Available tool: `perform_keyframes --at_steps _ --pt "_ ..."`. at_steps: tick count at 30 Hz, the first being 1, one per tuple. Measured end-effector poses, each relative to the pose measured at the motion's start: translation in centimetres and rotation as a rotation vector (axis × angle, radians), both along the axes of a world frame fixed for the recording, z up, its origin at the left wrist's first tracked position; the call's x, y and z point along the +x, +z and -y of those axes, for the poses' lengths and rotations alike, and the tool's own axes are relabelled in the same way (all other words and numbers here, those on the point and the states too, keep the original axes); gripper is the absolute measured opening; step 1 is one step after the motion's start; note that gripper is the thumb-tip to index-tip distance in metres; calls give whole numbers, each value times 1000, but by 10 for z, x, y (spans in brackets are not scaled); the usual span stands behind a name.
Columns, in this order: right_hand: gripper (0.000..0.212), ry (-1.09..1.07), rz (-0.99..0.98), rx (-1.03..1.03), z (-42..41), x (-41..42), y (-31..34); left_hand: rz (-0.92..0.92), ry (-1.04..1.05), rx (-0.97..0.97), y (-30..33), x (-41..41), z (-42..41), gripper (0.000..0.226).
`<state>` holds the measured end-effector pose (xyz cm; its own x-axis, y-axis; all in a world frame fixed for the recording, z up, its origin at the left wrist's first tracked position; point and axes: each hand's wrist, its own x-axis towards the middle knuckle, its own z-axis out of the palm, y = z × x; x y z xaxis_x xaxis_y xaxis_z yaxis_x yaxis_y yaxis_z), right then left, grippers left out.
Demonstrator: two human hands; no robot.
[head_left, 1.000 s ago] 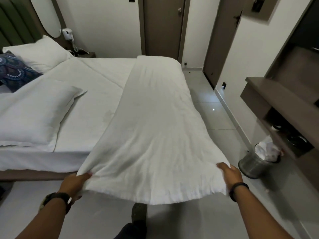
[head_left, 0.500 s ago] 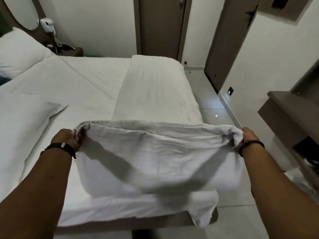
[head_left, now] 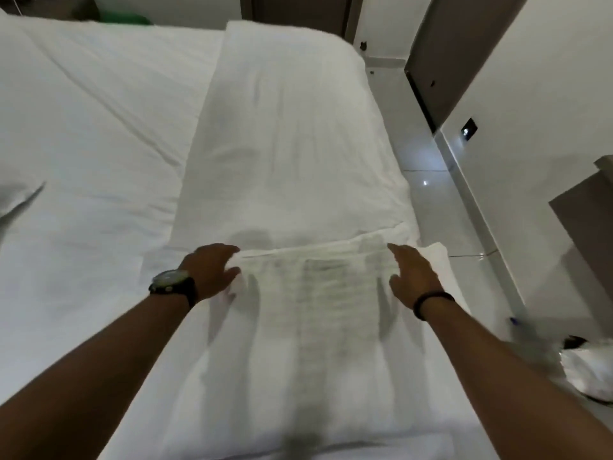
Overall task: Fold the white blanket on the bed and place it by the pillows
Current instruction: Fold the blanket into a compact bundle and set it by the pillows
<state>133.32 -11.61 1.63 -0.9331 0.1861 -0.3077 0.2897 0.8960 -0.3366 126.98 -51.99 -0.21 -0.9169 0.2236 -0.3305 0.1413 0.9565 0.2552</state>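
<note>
The white blanket (head_left: 298, 144) lies as a long strip down the right side of the bed (head_left: 93, 134). Its near end is folded over onto itself, and the folded edge runs across between my hands. My left hand (head_left: 212, 272), with a dark watch at the wrist, rests at the left end of that edge with fingers spread. At the right end my right hand (head_left: 414, 277), a dark band on its wrist, has fingers extended over the cloth. Neither hand grips the blanket. The frame is motion-blurred. A pillow corner (head_left: 18, 197) shows at the left edge.
Tiled floor (head_left: 428, 180) runs along the bed's right side, bounded by a wall with a dark door (head_left: 441, 58). A brown shelf unit (head_left: 587, 220) juts in at the right. A bin with a white liner (head_left: 587, 370) stands on the floor at lower right.
Both hands carried the blanket's near end up from the foot of the bed and forward, laid it over the strip, and let go. The camera moved closer over the bed.
</note>
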Motion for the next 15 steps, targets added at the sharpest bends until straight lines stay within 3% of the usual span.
perform_keyframes --at_steps 4,7,9,11,13,15 --pt "73 261 165 327 -1 -39 -42 68 -157 -197 -30 -23 -28 56" --pt "50 328 304 522 -12 -54 -65 88 -151 -271 -55 -27 -34 67" --pt "25 330 156 591 -24 -60 -67 -52 -201 -323 -64 -23 -33 82" --pt "14 350 -150 570 -35 -70 -62 -173 -229 -350 -60 -29 -28 90" --pt "11 377 -481 481 -37 -91 -60 -182 -141 -335 -52 -47 -16 69" --pt "19 416 -509 347 -24 -114 -66 -117 -91 -358 -54 -61 0 57"
